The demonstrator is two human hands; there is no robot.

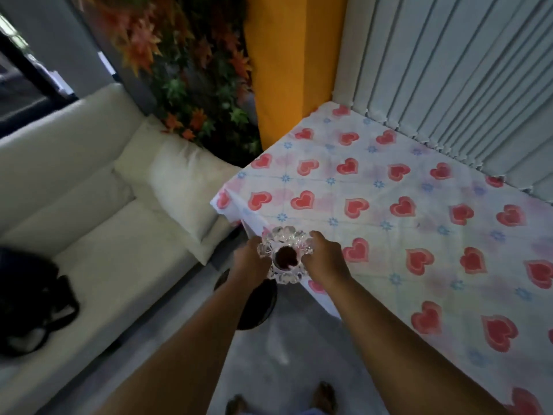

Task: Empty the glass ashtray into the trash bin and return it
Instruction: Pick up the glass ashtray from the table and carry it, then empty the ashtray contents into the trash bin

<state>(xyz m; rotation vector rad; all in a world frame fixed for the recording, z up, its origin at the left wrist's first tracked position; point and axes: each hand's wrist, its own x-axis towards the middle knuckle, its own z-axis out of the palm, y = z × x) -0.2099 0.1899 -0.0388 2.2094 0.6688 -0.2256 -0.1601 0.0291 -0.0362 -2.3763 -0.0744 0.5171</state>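
While both hands grip it, the glass ashtray (285,255) hangs in the air at the tabletop's (389,235) near-left corner.
Left hand (250,262) and right hand (324,257) clamp opposite rims; dark round bin (257,307), probably the trash bin, sits just below and nearer; dark contents still inside.

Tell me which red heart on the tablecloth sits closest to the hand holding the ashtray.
The heart just right of the right hand, which grips the glass ashtray at the table's near corner. Every other heart on the tablecloth lies farther out.
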